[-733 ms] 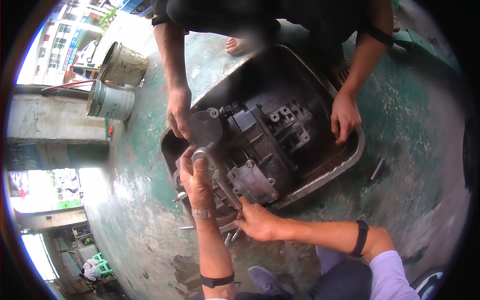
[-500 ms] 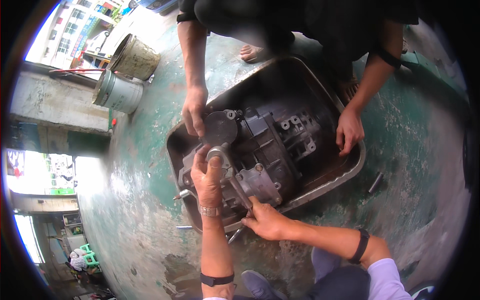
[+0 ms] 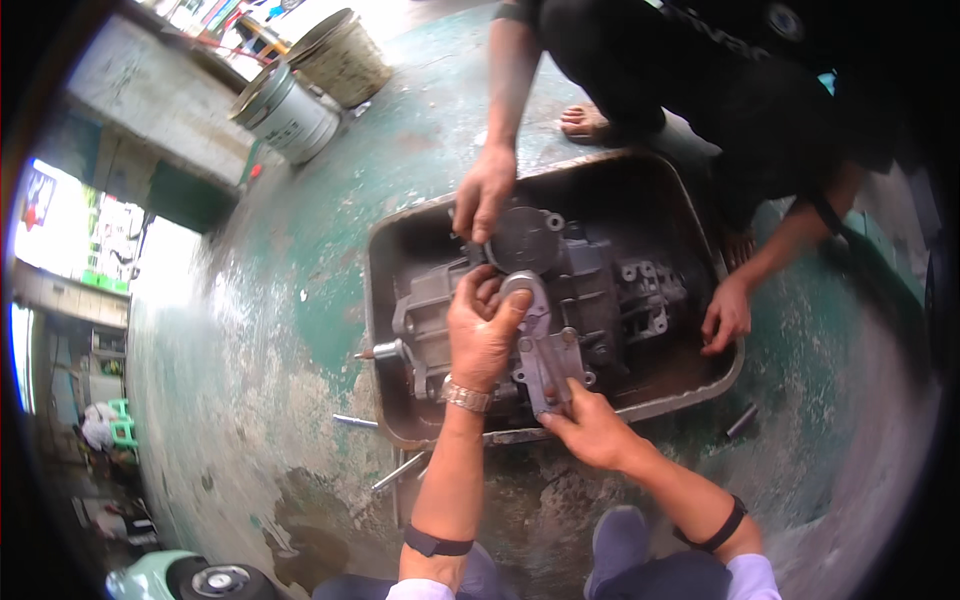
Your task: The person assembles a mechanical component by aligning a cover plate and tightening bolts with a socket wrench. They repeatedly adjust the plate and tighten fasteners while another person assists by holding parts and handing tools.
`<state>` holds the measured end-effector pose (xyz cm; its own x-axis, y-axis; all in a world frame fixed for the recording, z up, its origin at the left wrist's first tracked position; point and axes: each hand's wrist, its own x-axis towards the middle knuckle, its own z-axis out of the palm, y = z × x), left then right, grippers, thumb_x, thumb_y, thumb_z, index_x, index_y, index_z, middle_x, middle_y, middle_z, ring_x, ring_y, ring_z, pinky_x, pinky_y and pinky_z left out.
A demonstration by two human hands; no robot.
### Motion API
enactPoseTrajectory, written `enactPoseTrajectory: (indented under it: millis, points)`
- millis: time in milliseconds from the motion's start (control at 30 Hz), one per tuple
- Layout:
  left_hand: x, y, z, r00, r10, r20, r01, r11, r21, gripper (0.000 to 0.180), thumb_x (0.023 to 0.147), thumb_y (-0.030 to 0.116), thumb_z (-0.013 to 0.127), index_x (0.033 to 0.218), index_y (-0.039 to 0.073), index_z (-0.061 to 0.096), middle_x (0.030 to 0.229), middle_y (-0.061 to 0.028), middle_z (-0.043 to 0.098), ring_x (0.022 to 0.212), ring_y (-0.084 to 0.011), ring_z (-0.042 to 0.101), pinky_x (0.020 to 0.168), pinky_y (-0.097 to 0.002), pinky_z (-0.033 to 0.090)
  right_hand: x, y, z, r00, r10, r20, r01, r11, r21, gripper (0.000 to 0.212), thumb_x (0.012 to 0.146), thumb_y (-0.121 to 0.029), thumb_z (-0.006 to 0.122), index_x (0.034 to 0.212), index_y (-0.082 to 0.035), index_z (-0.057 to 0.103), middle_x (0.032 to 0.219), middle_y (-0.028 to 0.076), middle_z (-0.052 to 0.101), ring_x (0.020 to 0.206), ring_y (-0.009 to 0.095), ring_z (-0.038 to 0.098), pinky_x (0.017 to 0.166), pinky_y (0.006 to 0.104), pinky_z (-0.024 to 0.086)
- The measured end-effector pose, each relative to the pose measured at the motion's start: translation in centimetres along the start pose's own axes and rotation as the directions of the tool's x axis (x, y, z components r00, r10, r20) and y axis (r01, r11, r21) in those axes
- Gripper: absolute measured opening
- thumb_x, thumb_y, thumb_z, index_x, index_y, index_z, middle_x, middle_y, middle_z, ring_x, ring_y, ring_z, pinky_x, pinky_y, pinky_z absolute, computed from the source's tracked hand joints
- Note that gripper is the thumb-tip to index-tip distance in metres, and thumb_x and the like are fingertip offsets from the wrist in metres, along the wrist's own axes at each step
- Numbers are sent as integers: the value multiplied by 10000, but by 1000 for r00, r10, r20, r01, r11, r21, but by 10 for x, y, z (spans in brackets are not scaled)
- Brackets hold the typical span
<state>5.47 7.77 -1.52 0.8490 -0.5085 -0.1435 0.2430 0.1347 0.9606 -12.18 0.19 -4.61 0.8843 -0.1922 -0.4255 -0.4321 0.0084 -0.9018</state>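
My left hand point(image 3: 480, 330), with a watch at its wrist, is closed around the head of a ratchet wrench point(image 3: 545, 345) over a grey metal gearbox point(image 3: 590, 270). Lower down, my right hand point(image 3: 590, 425) grips the end of the wrench's handle. What sits beneath the wrench head is hidden by my fingers. The gearbox lies in a dark metal tray point(image 3: 660, 405). Across from me, a co-worker's hand point(image 3: 487, 190) reaches to the gearbox beside its round dark cover point(image 3: 523, 242). The co-worker's other hand point(image 3: 728, 318) rests by the tray's right rim.
A metal tube point(image 3: 741, 421) lies on the green floor right of the tray. Left of it are a silver rod point(image 3: 356, 421) and another bar point(image 3: 398, 471). A white bucket point(image 3: 288, 115) and a larger dirty bucket point(image 3: 340, 60) stand at the upper left.
My view has turned and shifted, so the tray appears lower and straighter. Both my hands still hold the wrench, its handle now pointing more toward me. The co-worker's hand remains by the round cover.
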Motion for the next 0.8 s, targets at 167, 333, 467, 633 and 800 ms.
enactPoseTrajectory:
  millis: [167, 333, 467, 633, 800]
  points:
    - [0, -5, 6, 998, 56, -9, -56, 998, -36, 739, 799, 115, 871, 1338, -95, 411, 1109, -92, 594, 967, -106, 583, 836, -228, 530, -9, -8, -31, 998, 26, -65, -35, 990, -134, 265, 921, -122, 695, 1113, 16, 574, 765, 87, 637, 695, 148, 585, 653, 336, 486]
    - [-1, -12, 12, 992, 125, -29, -125, 992, -1, 688, 793, 164, 883, 1269, -107, 467, 1028, -88, 643, 918, -110, 622, 786, -246, 552, -10, -13, -71, 977, -63, -204, 18, 976, -215, 189, 885, -81, 723, 996, 27, 615, 700, -8, 542, 653, 59, 452, 560, 275, 397]
    - [-1, -15, 13, 998, 67, -19, -67, 997, 36, 769, 798, 213, 880, 1351, -67, 424, 1209, -129, 588, 1077, -186, 599, 917, -317, 523, -1, -17, -105, 938, -175, -300, 78, 948, -309, 257, 824, -21, 767, 1040, 23, 635, 795, -7, 605, 689, 65, 521, 614, 240, 447]
    - [-3, -17, 16, 994, 87, -68, -83, 994, 71, 798, 775, 216, 896, 1345, -82, 424, 1147, -107, 608, 1048, -161, 594, 919, -302, 510, 11, -51, -154, 899, -167, -406, 6, 929, -369, 416, 765, 17, 791, 1141, 8, 613, 885, 28, 604, 708, 87, 563, 489, 256, 447]
    - [-3, -14, 18, 989, 102, -111, -89, 989, 119, 789, 758, 233, 905, 1319, -86, 451, 1092, -101, 633, 1014, -153, 609, 899, -302, 518, 34, -82, -179, 832, -484, -271, 238, 752, -614, 429, 692, 81, 771, 1095, 41, 629, 818, 44, 622, 772, 106, 578, 706, 267, 505]
